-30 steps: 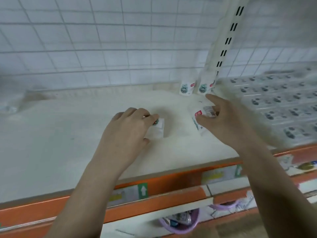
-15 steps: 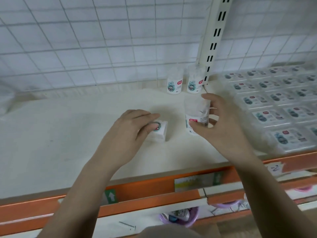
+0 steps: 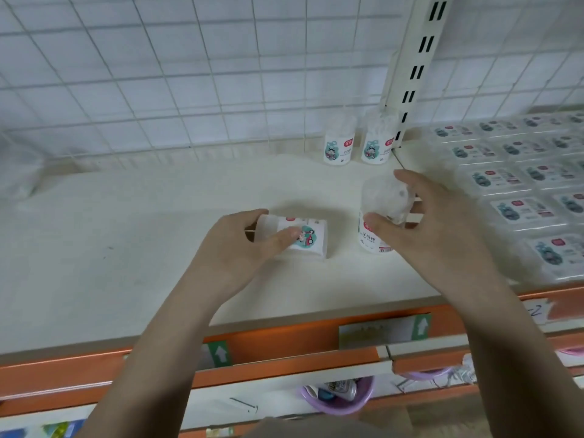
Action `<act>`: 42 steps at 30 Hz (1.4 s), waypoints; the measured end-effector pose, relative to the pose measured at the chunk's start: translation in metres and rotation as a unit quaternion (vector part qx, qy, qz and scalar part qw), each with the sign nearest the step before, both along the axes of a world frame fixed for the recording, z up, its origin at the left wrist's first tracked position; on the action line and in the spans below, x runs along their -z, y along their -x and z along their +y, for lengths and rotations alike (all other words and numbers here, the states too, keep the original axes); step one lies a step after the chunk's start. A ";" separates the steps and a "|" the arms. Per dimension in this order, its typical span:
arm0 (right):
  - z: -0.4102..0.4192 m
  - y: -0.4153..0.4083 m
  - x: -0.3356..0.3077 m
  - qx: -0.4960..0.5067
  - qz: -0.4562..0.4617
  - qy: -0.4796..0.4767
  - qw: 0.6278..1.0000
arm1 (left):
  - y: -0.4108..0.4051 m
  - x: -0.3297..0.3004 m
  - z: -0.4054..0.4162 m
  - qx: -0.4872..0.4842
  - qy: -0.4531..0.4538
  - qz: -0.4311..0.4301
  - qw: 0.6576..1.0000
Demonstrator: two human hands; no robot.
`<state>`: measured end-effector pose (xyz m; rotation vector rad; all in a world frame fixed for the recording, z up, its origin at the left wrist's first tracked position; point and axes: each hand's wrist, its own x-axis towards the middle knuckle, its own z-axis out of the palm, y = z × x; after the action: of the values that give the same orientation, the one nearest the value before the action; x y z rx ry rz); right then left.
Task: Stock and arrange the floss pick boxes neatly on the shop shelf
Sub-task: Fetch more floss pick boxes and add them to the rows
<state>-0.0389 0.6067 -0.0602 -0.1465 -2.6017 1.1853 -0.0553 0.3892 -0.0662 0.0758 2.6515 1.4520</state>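
1. Since the earlier frames the right hand (image 3: 420, 235) has turned its floss pick tub (image 3: 380, 216) from a tilt to upright and set it down on the shelf (image 3: 132, 235); the left hand (image 3: 240, 251) has barely shifted.
2. Both forearms reach forward over the orange shelf edge (image 3: 284, 336). The left hand curls round a lying floss pick tub (image 3: 294, 237), thumb across its label. The right hand's thumb and fingers arch round the upright tub's clear top, gripping it.
3. The lying tub's long axis runs left to right, clear lid end inside the left palm, base toward the right. The upright tub stands on its base, just right of the lying one and apart from it.
4. Each tub is a clear cylinder with a white label, a teal cartoon figure and a red badge; white picks show through the top.
5. Two more tubs (image 3: 339, 140) stand side by side at the back by the slotted upright post (image 3: 417, 67), against the wire grid (image 3: 158, 74).
6. Flat floss pick boxes (image 3: 518, 184) lie in rows on the neighbouring shelf to the right.
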 end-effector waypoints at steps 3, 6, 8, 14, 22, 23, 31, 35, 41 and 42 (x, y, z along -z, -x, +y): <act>-0.001 -0.001 -0.008 -0.008 -0.029 -0.041 0.999 | -0.002 -0.006 -0.002 -0.016 -0.050 -0.009 0.999; -0.004 0.009 -0.018 -0.019 -0.024 -0.047 0.998 | 0.008 -0.019 -0.008 -0.008 -0.039 0.008 0.999; -0.006 0.025 -0.027 -0.033 -0.006 -0.045 0.998 | 0.027 -0.030 -0.016 -0.006 -0.001 0.046 0.999; -0.019 0.098 -0.062 -0.098 0.018 -0.054 0.994 | 0.102 -0.056 -0.034 0.014 0.121 0.160 0.980; -0.039 0.171 -0.048 -0.138 0.001 -0.180 0.974 | 0.153 -0.050 -0.021 0.088 0.196 0.181 0.960; -0.039 0.175 -0.045 -0.134 -0.004 -0.193 0.972 | 0.156 -0.047 -0.020 0.096 0.197 0.179 0.959; -0.037 0.180 -0.045 -0.195 -0.065 -0.272 0.940 | 0.161 -0.027 -0.030 0.119 0.158 0.118 0.973; -0.037 0.180 -0.053 -0.236 -0.087 -0.277 0.927 | 0.155 -0.023 -0.030 0.065 0.124 0.100 0.985; -0.045 0.184 -0.041 -0.193 -0.043 -0.244 0.949 | 0.153 -0.019 -0.030 -0.027 0.077 0.113 0.990; -0.046 0.184 -0.040 -0.190 -0.034 -0.245 0.950 | 0.152 -0.019 -0.028 -0.027 0.074 0.114 0.990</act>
<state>-0.2226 0.5608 -0.0200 0.4401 -2.9798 0.5965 -0.2077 0.3609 -0.0472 0.1659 2.9573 1.3300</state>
